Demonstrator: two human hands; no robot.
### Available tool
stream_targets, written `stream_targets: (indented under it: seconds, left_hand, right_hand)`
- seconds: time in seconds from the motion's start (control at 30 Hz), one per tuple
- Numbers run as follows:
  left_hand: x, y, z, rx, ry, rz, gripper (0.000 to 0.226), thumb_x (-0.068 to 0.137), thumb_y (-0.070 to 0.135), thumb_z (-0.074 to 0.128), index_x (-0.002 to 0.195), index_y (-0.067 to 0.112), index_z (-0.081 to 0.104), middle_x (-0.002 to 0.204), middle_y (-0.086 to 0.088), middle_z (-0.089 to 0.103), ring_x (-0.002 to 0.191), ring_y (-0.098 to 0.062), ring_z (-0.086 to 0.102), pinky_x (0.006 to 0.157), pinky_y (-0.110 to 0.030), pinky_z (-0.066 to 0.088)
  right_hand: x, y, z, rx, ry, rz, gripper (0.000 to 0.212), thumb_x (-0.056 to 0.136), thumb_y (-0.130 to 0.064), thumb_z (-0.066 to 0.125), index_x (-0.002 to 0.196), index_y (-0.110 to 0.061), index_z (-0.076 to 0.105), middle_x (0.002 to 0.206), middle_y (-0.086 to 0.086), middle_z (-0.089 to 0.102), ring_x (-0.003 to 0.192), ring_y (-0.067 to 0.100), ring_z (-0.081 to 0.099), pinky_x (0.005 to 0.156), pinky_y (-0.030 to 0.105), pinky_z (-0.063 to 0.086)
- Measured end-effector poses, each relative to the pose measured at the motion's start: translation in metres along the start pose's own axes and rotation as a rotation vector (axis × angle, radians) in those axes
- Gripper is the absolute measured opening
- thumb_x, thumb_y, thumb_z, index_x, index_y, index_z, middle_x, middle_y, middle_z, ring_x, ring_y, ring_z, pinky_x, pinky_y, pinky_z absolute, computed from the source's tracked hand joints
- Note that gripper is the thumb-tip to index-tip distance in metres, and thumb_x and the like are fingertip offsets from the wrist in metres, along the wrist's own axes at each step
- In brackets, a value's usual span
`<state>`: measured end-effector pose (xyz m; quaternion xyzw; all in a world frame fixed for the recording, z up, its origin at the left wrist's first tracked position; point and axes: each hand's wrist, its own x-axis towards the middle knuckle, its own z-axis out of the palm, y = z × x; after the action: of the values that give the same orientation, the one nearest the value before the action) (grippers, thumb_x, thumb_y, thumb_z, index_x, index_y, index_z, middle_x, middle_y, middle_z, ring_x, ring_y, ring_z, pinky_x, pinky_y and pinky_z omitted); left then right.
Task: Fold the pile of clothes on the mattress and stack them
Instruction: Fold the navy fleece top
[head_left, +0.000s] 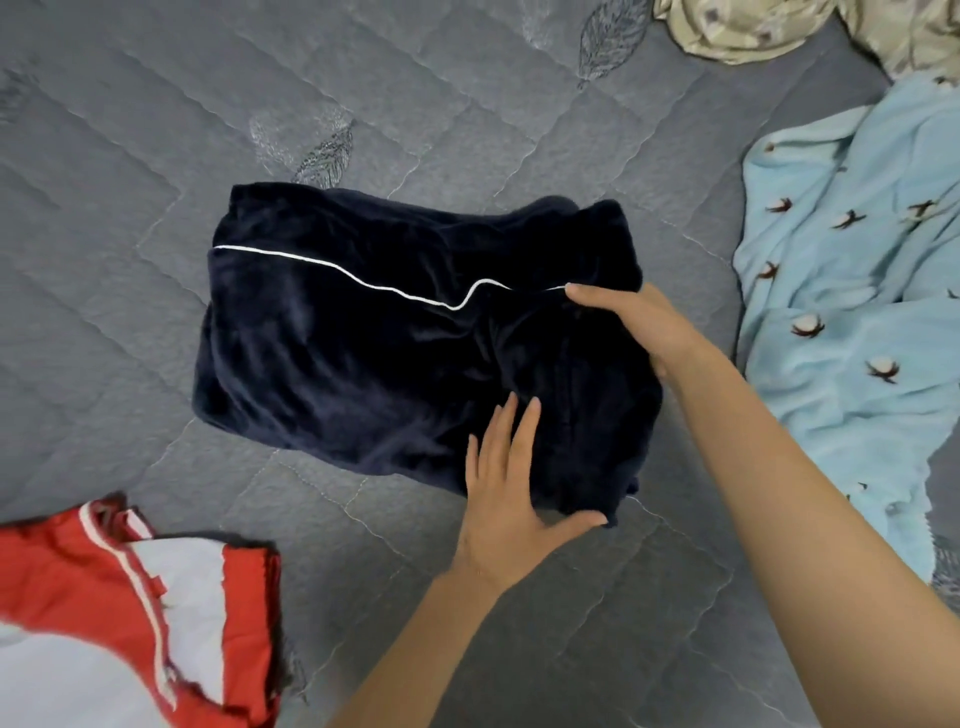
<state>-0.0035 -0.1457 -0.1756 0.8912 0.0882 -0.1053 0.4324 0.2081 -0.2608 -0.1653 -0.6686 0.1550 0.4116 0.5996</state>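
I note the folded navy plush garment (374, 332) centred on the grey quilted mattress (156, 156), long axis left–right, both hands at its right end: left hand (501, 499) flat, right hand (641, 322) gripping its edge.

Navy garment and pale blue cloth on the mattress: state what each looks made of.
Navy garment: likely plush fleece or velour, with a soft nap and a faint sheen on the folds, and white piping along one edge. Pale blue cloth: perhaps brushed cotton or light fleece, matte, softly draped, printed with cotton-boll motifs; the fibre itself cannot be told.
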Motion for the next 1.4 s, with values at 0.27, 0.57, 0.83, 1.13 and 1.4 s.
stream_targets:
  seconds: [0.27, 0.57, 0.83, 1.13, 1.4]
  left_hand:
    - [0.008, 0.03, -0.055, -0.56, 0.246, -0.294, 0.117, 0.061, 0.051, 0.081, 0.151, 0.033, 0.008, 0.153, 0.021, 0.022, 0.14, 0.004, 0.024, 0.115, -0.034, 0.031]
    - [0.002, -0.015, -0.149, -0.513, 0.342, -0.425, 0.123, 0.047, 0.07, 0.079, 0.146, 0.047, 0.008, 0.151, 0.022, 0.026, 0.138, 0.005, 0.026, 0.112, -0.027, 0.03]
    - [0.033, -0.079, -0.196, -0.486, 0.313, -0.328, 0.069, 0.075, 0.01, 0.079, 0.127, 0.034, 0.041, 0.116, 0.03, 0.051, 0.108, 0.019, 0.048, 0.092, -0.001, 0.035]
    - [0.044, -0.178, -0.268, -0.618, 0.273, -0.498, 0.039, 0.082, 0.0, 0.069, 0.117, 0.013, 0.059, 0.109, 0.006, 0.066, 0.098, -0.004, 0.063, 0.097, -0.033, 0.049]
    - [0.03, -0.14, -0.258, 0.192, 0.576, -0.106, 0.047, 0.092, 0.03, 0.057, 0.137, 0.017, 0.05, 0.144, -0.007, 0.044, 0.136, -0.024, 0.039, 0.113, -0.043, 0.028]
  right_hand:
    - [-0.01, -0.041, 0.105, -0.123, 0.254, -0.214, 0.053, 0.073, -0.026, 0.079, 0.122, -0.019, 0.059, 0.109, -0.003, 0.068, 0.097, 0.014, 0.066, 0.085, 0.032, 0.054]
    - [-0.006, -0.062, 0.218, -0.085, 0.21, -0.208, 0.041, 0.088, -0.02, 0.064, 0.118, -0.017, 0.036, 0.1, -0.003, 0.058, 0.098, 0.021, 0.062, 0.091, 0.043, 0.054]
    - [0.012, -0.084, 0.245, -0.301, -0.171, -0.359, 0.039, 0.091, -0.022, 0.065, 0.128, -0.026, 0.052, 0.121, -0.006, 0.061, 0.106, 0.0, 0.061, 0.089, 0.014, 0.048]
    - [0.044, -0.049, 0.231, -1.113, 0.087, -0.687, 0.07, 0.085, -0.067, 0.049, 0.146, -0.035, 0.037, 0.158, -0.003, 0.026, 0.149, 0.019, 0.008, 0.121, 0.042, -0.002]
    - [0.069, -0.024, 0.247, -1.411, 0.111, -0.501, 0.076, 0.085, -0.077, 0.027, 0.152, -0.043, 0.015, 0.163, 0.0, 0.008, 0.15, 0.023, -0.007, 0.115, 0.055, -0.012]
